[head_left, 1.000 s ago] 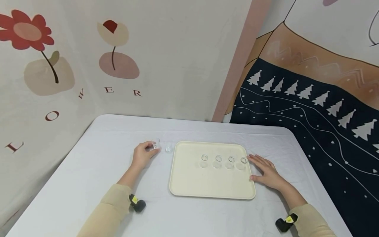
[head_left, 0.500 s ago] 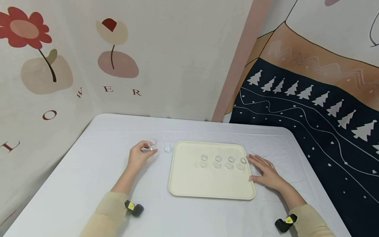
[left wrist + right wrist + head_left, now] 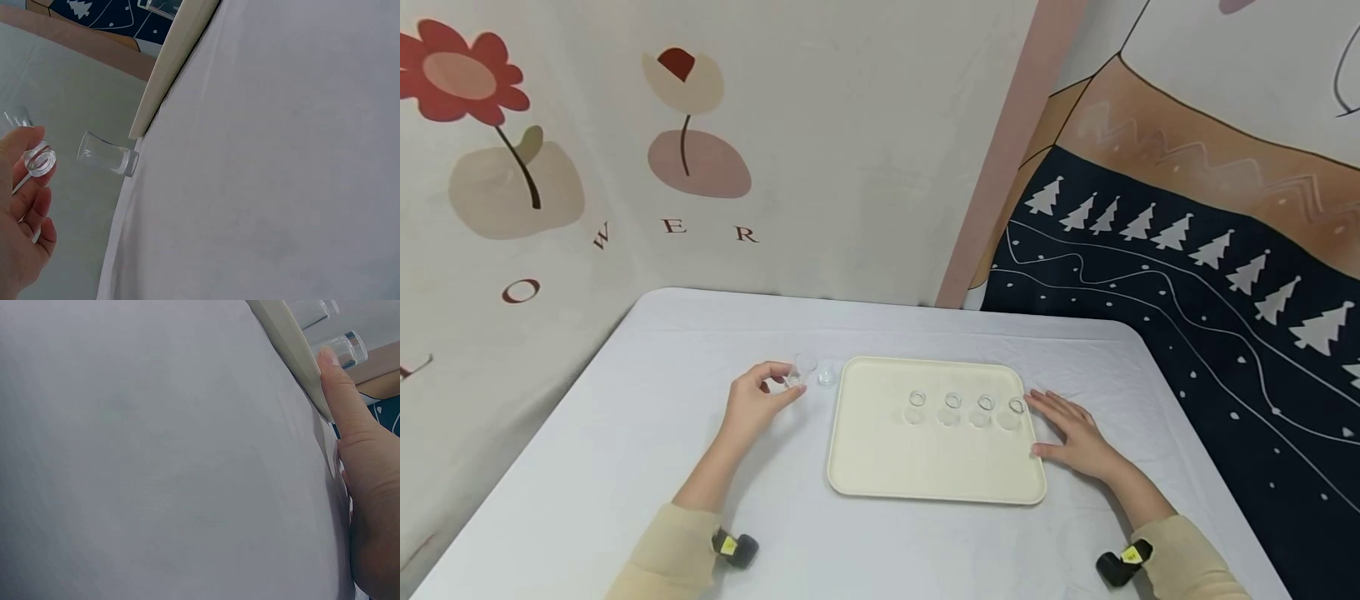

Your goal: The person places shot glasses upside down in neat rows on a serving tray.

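My left hand (image 3: 754, 402) pinches a small clear shot glass (image 3: 806, 363) between thumb and fingers, above the cloth left of the tray. In the left wrist view, its thick base (image 3: 41, 161) points toward the camera and the glass is tilted. A second shot glass (image 3: 826, 375) stands upright between that hand and the cream tray (image 3: 936, 475). Several more shot glasses (image 3: 953, 410) stand upside down in a row on the tray. My right hand (image 3: 1075, 437) rests at the tray's right edge with fingers extended, close to the end glass (image 3: 1011, 414).
A white cloth covers the table (image 3: 760, 325). Behind it hangs a pale curtain (image 3: 850, 167) with flower prints, and a dark tree-patterned cloth (image 3: 1150, 275) hangs at the right. Black wrist cameras (image 3: 737, 548) sit on both sleeves.
My left hand first drew the held glass slightly left, then brought it back right toward the standing glass, tilting it. The right hand and tray have stayed in place.
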`<state>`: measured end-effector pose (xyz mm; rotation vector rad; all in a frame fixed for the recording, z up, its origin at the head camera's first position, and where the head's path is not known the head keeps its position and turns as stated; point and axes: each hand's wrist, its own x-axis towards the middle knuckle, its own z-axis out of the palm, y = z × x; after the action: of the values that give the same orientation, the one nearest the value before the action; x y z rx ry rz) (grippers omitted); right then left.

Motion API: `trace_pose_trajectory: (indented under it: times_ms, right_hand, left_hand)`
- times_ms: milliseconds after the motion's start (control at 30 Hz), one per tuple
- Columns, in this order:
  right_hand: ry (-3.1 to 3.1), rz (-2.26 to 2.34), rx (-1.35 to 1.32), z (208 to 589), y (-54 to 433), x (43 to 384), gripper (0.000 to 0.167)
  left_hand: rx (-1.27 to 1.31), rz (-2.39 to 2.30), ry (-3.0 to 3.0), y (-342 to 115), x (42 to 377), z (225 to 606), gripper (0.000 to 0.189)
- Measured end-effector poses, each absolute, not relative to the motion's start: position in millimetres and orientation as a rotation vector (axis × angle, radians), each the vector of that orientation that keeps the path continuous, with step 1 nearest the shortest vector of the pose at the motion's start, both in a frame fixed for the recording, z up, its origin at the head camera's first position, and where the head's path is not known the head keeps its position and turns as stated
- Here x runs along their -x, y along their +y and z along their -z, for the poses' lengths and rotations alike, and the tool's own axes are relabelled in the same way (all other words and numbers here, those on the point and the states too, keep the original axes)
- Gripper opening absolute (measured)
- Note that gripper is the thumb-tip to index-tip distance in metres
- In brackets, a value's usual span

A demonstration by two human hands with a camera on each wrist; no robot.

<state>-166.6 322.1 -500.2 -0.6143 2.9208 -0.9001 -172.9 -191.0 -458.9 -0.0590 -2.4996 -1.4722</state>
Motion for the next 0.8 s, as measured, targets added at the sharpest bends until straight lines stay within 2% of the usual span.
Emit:
trace_pose_trajectory:
  times_ms: [267,800]
  right_hand:
    - [2.922,0.897,0.612,501.2,322.5,167.2,0.082]
    - [2.920,0.904,0.610,502.0,322.9,167.5,0.082]
  left_hand:
    - [0.282,1.337,-2.447,-183.2,166.6,446.2,0.033]
    - [0.425,1.230,-2.341,-160.0,164.9,428.5,0.036]
